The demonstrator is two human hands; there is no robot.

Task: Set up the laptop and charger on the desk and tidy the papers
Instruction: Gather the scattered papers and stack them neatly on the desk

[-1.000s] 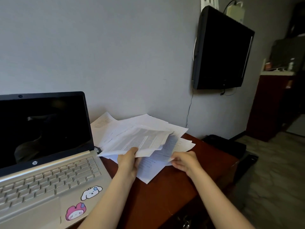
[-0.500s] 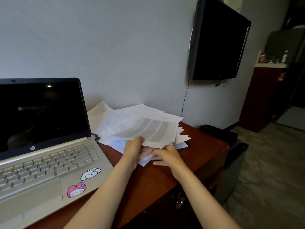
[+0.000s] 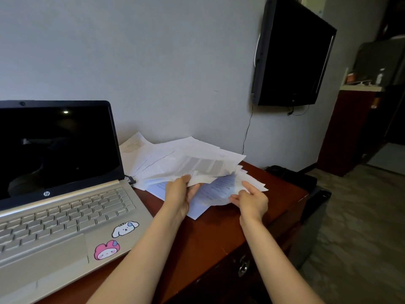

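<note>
A silver laptop (image 3: 65, 216) stands open on the left of the red-brown desk (image 3: 219, 233), its screen dark and two stickers on the palm rest. A dark charger plug (image 3: 131, 179) sits at its right side. A loose heap of white papers (image 3: 186, 159) lies fanned out against the wall, to the right of the laptop. My left hand (image 3: 178, 194) grips the front edge of the upper sheets and lifts them. My right hand (image 3: 249, 199) pinches the edge of a lower sheet at the heap's right.
A black television (image 3: 291, 53) hangs on the grey wall, a thin cable dropping from it behind the desk. A black bag (image 3: 293, 176) lies beyond the desk's right end. A dark wooden cabinet (image 3: 350, 128) with small items stands at the far right.
My right hand has moved from under my left hand out to the right edge of the heap. The upper sheets stay lifted in my left hand.
</note>
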